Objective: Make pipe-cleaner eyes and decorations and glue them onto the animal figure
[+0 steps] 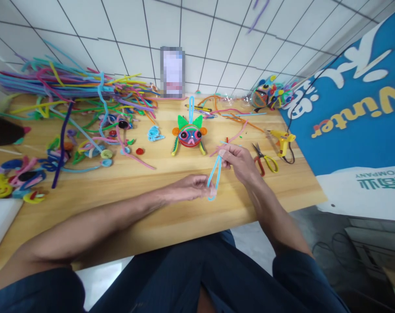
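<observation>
Gripping a light-blue loop above the pale, grained wooden tabletop, the right hand pinches its upper ends while the left hand's fingertips close on its lower bend. Clocked from the loop, a green-eared ornament sits at eleven; farther that way, a phone stands against the white tiled wall. Heaped pipe cleaners spread at ten. Scissors lie between two and three, a yellow glue gun at two, and beyond it a blue sign reading "Winter".
</observation>
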`<state>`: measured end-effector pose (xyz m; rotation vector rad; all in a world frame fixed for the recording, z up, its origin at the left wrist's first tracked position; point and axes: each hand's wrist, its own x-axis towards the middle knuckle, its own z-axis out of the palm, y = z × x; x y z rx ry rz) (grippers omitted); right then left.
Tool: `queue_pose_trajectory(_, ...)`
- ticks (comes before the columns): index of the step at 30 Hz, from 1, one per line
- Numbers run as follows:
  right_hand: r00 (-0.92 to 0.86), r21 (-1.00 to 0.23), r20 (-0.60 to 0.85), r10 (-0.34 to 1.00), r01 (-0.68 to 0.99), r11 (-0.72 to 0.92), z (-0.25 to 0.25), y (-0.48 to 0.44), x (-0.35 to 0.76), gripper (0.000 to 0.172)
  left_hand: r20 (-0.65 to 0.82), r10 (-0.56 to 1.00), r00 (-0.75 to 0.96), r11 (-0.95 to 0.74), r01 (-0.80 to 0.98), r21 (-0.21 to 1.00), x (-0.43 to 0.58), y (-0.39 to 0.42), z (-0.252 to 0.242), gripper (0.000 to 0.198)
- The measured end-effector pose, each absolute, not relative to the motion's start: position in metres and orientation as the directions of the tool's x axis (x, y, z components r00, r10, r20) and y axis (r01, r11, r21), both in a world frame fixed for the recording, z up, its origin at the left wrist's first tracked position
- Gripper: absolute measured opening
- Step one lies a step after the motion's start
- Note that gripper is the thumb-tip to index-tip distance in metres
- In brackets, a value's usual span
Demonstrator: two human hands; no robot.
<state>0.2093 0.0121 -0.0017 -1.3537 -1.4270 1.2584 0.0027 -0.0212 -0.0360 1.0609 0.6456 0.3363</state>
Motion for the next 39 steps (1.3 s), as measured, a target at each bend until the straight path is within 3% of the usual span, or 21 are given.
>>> queue_pose_trajectory(4,-0.235,-0.978,-0.136,0.962,0.185,-0.093,-0.007,-0.002,0.197,0.042,-0.273,0.637,0.721,0.524,-0.145,0.839,0.000,-0.015,-0.034,0.054)
queue_pose_trajectory(10,-0.245,-0.979,-0.183,0.952,0.129,-0.155,-0.018,-0.009,0.184,0.040,-0.305,0.553,0.775,0.651,-0.174,0.739,0.002,-0.012,-0.043,0.048)
queue_pose_trajectory(22,0.001,-0.992,-0.070,0.998,0.108,-0.069,-0.013,0.020,0.213,0.041,-0.318,0.632,0.707,0.383,0.071,0.921,0.006,-0.023,-0.048,0.050)
queue_pose_trajectory(29,0.004,-0.989,-0.059,0.998,0.135,-0.059,-0.008,0.027,0.216,0.042,-0.217,0.611,0.761,0.113,0.188,0.976,0.003,-0.023,-0.045,0.046)
queue_pose_trajectory(35,0.076,-0.997,-0.008,0.997,0.078,-0.014,-0.011,0.031,0.219,0.034,-0.233,0.653,0.721,0.096,0.226,0.969,-0.001,-0.019,-0.042,0.039)
queue_pose_trajectory(39,0.159,-1.000,0.024,0.987,0.009,0.023,-0.016,0.034,0.228,0.029,-0.227,0.764,0.604,0.105,0.231,0.967,-0.002,-0.013,-0.046,0.041)
